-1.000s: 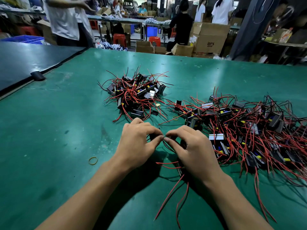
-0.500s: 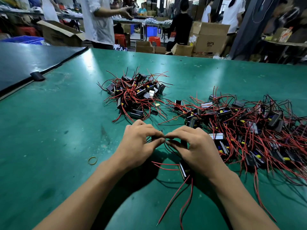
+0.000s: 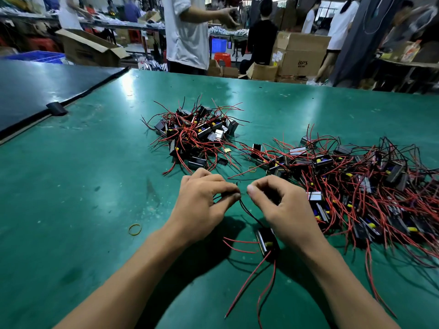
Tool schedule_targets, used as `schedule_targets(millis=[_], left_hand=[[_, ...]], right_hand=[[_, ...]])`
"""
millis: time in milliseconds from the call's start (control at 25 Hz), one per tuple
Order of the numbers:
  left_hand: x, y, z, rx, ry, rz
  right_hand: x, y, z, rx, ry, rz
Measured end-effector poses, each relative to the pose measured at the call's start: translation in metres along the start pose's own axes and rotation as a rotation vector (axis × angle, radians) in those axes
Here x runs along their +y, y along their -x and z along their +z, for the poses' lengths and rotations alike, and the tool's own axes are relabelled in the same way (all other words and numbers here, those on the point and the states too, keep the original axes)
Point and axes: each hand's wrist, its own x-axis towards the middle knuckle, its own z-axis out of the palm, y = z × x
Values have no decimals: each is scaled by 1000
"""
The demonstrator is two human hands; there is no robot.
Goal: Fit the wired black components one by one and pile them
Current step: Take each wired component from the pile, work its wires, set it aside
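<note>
Two red leads (image 3: 248,284) trail nearest, from one black component (image 3: 266,241) lying on the green table (image 3: 71,186) beneath the right wrist. Its black wire (image 3: 249,214) runs up to left hand (image 3: 202,205) and right hand (image 3: 285,210); both pinch it, fingertips nearly meeting. Big tangled heap (image 3: 356,186) right; smaller pile (image 3: 197,136) beyond.

A yellow rubber band (image 3: 135,229) lies on the green table (image 3: 71,186) to my left. A dark board (image 3: 47,86) sits beside the table, with a small black piece (image 3: 57,109) on its edge. Past the table, a person in a white shirt (image 3: 187,32) stands near brown boxes (image 3: 301,55), a red stool (image 3: 222,58) and a blue bin (image 3: 35,55).
</note>
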Motion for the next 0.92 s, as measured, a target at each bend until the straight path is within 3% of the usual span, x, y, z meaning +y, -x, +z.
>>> schedule_targets(millis=[120,360,680,920], left_hand=[[-2,-2,-1,-64,95,-118],[-5,-5,-8,-260,250,-238],[-14,-10,-26,-463,437,-326],[-14,-9,-25,-476,482,-349]], right_hand=[[8,0,-4,-44,159,-231],[13,1,2,-33,185,-356],[11,2,2,-84,220,-367],[8,2,2,-85,254,-373]])
